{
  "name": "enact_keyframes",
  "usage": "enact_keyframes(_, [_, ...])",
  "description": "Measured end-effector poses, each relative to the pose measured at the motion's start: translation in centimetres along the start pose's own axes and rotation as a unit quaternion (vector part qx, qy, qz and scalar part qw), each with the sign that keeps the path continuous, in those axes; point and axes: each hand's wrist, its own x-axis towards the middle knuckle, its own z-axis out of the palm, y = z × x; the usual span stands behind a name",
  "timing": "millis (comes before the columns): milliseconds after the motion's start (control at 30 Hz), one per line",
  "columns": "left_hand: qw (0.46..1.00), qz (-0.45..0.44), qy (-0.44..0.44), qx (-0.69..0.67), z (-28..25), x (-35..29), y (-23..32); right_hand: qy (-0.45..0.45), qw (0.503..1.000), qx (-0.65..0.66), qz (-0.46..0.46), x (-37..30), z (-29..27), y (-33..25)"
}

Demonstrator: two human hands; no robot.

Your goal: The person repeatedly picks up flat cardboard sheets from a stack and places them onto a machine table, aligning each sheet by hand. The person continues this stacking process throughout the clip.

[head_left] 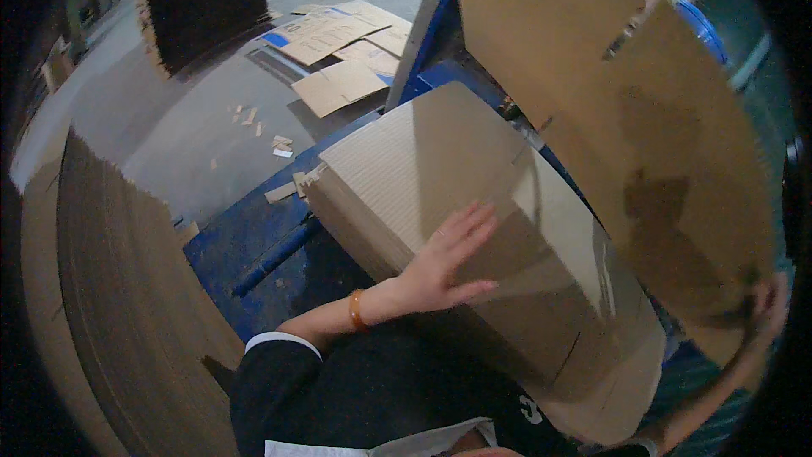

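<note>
My left hand (pixel 448 262), with an orange bangle on its wrist, is spread over a stack of cardboard sheets (pixel 389 140) in front of me. Its fingers are apart; whether the palm touches the top sheet is hard to tell. Far to the right, my right hand (pixel 768 305) grips the outer edge of a large brown cardboard sheet (pixel 592 85), which stands tilted up beyond the stack. That hand is dim and partly blurred, and its thumb is hard to make out. Shadows fall across both the upright sheet and the stack.
Under the stack is a blue metal table (pixel 254 245) with a bar. A tall pile of cardboard (pixel 135 288) rises at the left. Loose cardboard pieces (pixel 338 85) and scraps lie on the grey floor (pixel 186 127). A dark upright stack (pixel 207 8) stands at the back.
</note>
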Motion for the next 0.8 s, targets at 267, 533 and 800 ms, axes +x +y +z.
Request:
enact_keyframes(267, [0.747, -0.270, 0.310, -0.522, -8.5, -0.1, -4.6, -0.303, 0.936, 0.179, 0.004, -5.5, -4.4, -27.0])
enact_keyframes(533, [0.750, -0.170, 0.414, -0.487, -15.2, -1.5, -6.3, 0.133, 0.691, -0.083, 0.706, -23.7, -6.2, -29.3])
enact_keyframes(800, [0.807, -0.326, 0.374, -0.320, -16.4, 0.8, -9.4, 0.195, 0.437, 0.381, 0.791, -38.2, -8.6, -20.7])
